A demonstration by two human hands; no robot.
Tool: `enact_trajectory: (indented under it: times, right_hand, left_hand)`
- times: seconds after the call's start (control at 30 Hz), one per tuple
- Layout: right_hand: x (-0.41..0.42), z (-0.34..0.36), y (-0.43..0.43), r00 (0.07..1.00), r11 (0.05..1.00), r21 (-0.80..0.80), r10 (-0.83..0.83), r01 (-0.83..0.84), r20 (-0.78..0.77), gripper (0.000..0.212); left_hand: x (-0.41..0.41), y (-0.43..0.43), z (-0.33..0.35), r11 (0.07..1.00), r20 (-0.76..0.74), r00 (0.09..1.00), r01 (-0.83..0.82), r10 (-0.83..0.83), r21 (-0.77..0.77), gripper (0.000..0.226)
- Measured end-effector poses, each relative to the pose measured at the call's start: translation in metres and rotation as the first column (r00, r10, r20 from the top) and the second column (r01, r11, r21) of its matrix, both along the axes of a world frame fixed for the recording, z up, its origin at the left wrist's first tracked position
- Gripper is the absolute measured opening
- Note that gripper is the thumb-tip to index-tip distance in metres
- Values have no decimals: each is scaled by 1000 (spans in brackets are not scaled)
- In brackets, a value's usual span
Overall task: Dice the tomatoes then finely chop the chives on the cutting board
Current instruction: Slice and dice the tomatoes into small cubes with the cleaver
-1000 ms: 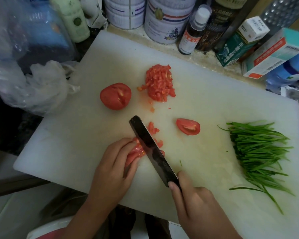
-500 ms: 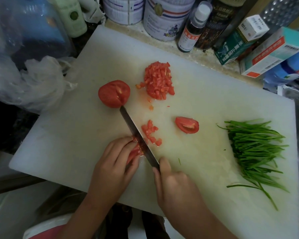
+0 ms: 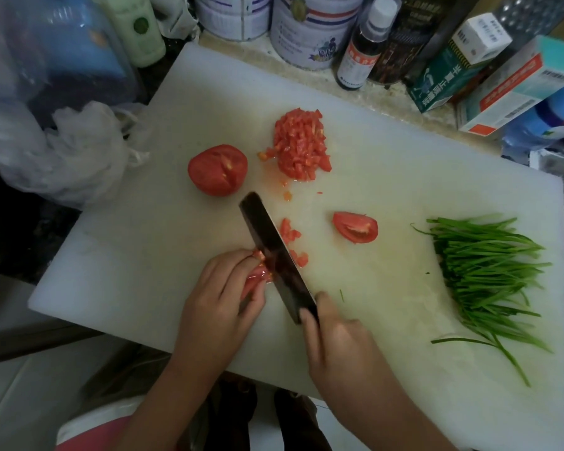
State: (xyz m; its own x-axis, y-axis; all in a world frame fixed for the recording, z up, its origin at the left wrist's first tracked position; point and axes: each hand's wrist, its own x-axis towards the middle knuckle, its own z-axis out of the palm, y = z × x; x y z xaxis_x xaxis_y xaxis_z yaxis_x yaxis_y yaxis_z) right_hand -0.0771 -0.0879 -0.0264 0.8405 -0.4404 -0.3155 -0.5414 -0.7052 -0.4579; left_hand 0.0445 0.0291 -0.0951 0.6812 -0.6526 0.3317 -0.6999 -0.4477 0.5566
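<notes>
Juice-smeared cutting board (image 3: 404, 164). Left hand (image 3: 219, 307) pinches the tomato piece (image 3: 258, 278), probably soft and slippery; right hand (image 3: 339, 346) grips the knife (image 3: 271, 242).

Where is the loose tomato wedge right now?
In the head view, the tomato wedge lies on the cutting board, right of the knife and left of the chives.

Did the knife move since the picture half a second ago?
Yes. The knife tip was almost touching the halved tomato; now it sits apart from it, shifted toward the tomato wedge.
</notes>
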Motion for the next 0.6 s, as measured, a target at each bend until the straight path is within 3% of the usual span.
enact_trajectory:
  times: [0.1,0.2,0.3,0.43,0.6]
  right_hand:
    - [-31,2,4,996,997,-77,-2,-5,-88,71]
    - [-31,11,-2,999,996,-85,-13,8,-49,60]
    - [-28,15,-11,995,998,1,-57,57,83,45]
    - [-22,22,-9,984,992,95,-100,87,150,24]
    - [-26,12,-2,990,998,49,-50,44,130,33]
  left_hand:
    - [1,1,0,1000,9,1000,4,-3,-7,30]
    - [1,0,-1,1000,4,1000,-1,1,-8,29]
    - [-1,1,-3,1000,-4,1000,-4,4,2,28]
    - [-1,3,-1,1000,-41,999,13,-14,-6,33]
    - [-1,5,4,997,-204,979,0,-16,-78,45]
